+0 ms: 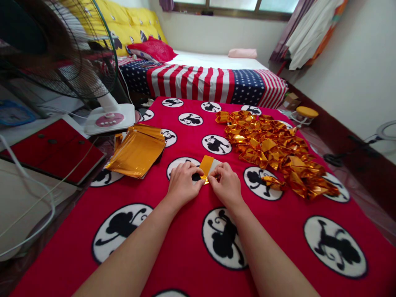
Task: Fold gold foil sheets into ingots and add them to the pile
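A small sheet of gold foil paper (pixel 206 164), partly folded with a greyish-white side showing, lies on the red cloth (pixel 173 255) before me. My left hand (pixel 185 182) pinches its near left edge between thumb and forefinger. At the near right edge, my right hand (pixel 225 184) grips the same sheet with thumb and fingertips. The fingers hide part of the fold. To the left rests a stack of flat gold foil sheets (pixel 139 148). On the right is a heap of folded gold foil pieces (pixel 269 144), with one piece (pixel 274 182) at its near side.
A fan (pixel 108 103) stands at the left beside a dark red panel (pixel 52 144) and white cables (pixel 46 194). Beyond the cloth is a bed with a striped, starred cover (pixel 198 82). A yellow stool (pixel 307 111) and a ring-topped stand (pixel 385 131) are at the right.
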Demonstrator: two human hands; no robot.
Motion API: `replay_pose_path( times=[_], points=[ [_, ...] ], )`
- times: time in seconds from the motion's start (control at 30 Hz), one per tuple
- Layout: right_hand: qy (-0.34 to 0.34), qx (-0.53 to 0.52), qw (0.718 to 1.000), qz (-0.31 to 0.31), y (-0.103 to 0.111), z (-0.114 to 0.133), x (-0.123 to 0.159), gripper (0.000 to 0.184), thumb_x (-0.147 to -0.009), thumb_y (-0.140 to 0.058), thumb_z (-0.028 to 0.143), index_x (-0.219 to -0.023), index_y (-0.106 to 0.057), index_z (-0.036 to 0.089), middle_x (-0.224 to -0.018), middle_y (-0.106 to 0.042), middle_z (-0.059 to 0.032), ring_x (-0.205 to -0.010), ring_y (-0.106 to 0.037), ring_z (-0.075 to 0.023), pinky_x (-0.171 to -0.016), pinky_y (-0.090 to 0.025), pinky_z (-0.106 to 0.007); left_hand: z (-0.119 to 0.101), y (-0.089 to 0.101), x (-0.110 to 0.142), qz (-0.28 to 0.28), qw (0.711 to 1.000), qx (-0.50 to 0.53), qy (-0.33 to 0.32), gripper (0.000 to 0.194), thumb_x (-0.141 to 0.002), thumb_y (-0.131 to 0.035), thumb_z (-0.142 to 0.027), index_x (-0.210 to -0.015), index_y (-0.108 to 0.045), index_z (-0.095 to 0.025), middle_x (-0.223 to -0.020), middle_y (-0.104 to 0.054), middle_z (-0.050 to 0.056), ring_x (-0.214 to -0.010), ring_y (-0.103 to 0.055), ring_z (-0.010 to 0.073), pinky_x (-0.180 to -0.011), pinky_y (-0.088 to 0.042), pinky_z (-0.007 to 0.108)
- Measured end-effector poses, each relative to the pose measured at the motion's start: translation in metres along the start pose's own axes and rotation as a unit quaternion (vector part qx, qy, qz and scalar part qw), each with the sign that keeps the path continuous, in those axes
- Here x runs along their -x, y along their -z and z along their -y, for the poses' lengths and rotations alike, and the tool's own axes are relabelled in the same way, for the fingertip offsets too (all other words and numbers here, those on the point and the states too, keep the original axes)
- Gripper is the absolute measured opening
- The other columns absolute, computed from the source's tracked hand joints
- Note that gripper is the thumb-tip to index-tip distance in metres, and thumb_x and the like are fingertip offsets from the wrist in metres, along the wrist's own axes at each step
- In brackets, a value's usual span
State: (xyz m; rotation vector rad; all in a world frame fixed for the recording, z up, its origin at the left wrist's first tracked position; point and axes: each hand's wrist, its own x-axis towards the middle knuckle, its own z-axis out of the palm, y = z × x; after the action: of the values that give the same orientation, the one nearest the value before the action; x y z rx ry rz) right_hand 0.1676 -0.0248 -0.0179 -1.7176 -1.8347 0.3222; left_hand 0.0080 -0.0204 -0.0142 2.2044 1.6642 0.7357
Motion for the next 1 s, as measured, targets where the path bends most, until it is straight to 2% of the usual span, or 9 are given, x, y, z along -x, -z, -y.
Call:
replay_pose_path(
  times=[0.37, 0.8, 1.0],
  points=[
    [0.005, 0.011, 1.000, -0.011, -0.001, 0.001, 0.001, 0.010, -0.079, -0.062, 0.021, -0.070, -0.064, 0.020, -0.090, -0.061, -0.0014, -0.073, -0.056, -0.0141, -0.062, -0.034, -0.027, -0.003, 0.003, 0.000, 0.005, 1.000, 0.000, 0.008, 0.013, -0.078, -0.071, -0.033, -0.090, -0.072, -0.028, -0.101, -0.065, 0.002, -0.103, -0.057, 0.0238, -0.089, -0.041, 0.040],
    [0.006, 0.006, 1.000, -0.014, -0.002, 0.000, 0.002, 0.010, -0.080, -0.062, 0.021, -0.070, -0.065, 0.020, -0.089, -0.061, -0.0007, -0.071, -0.055, -0.0134, -0.063, -0.034, -0.027, -0.012, -0.005, 0.005, -0.016, 0.999, 0.017, 0.041, 0.007, -0.080, -0.067, -0.027, -0.082, -0.074, -0.027, -0.101, -0.065, 0.003, -0.105, -0.057, 0.0231, -0.090, -0.041, 0.041],
    [0.005, -0.002, 1.000, -0.017, -0.002, 0.000, 0.002, 0.011, -0.080, -0.062, 0.020, -0.070, -0.065, 0.020, -0.089, -0.061, -0.0009, -0.075, -0.057, -0.0149, -0.065, -0.036, -0.028, -0.015, -0.006, 0.005, -0.028, 0.998, 0.013, 0.049, 0.010, -0.083, -0.067, -0.034, -0.081, -0.073, -0.026, -0.100, -0.065, 0.003, -0.104, -0.057, 0.0233, -0.090, -0.041, 0.042]
  ],
)
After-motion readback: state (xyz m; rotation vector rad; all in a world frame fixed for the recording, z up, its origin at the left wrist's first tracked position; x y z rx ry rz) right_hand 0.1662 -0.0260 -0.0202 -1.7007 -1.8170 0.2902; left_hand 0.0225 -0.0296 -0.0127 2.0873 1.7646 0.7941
